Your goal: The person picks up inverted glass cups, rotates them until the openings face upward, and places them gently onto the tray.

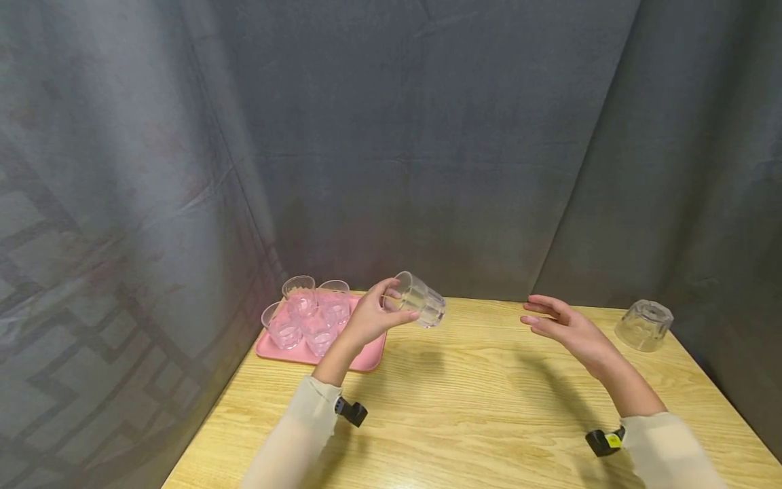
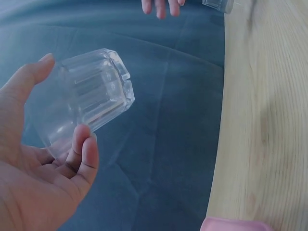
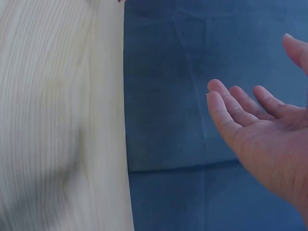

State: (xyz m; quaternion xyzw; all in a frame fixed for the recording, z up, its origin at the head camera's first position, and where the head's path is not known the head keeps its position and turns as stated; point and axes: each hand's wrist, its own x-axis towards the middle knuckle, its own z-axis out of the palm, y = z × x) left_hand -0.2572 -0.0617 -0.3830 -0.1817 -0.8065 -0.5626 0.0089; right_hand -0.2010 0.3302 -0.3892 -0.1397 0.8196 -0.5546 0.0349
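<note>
A clear faceted drinking glass point(image 1: 427, 305) is held above the table by my left hand point(image 1: 370, 317), thumb on one side and fingers round the other. It tilts sideways, its thick base pointing right and its mouth toward the palm. In the left wrist view, the glass point(image 2: 96, 86) shows its ridged wall and notched base between thumb and curled fingers point(image 2: 86, 159). My right hand point(image 1: 571, 333) hovers over the table's right half, fingers apart from the thumb. The right wrist view shows that palm point(image 3: 269, 130) with nothing in it.
A pink tray point(image 1: 366, 356) at the table's left carries several upright clear glasses point(image 1: 286, 333). Upside down near the right back edge stands another glass point(image 1: 644, 326). Grey curtains point(image 1: 427, 136) hang behind and beside the wooden table point(image 1: 464, 414).
</note>
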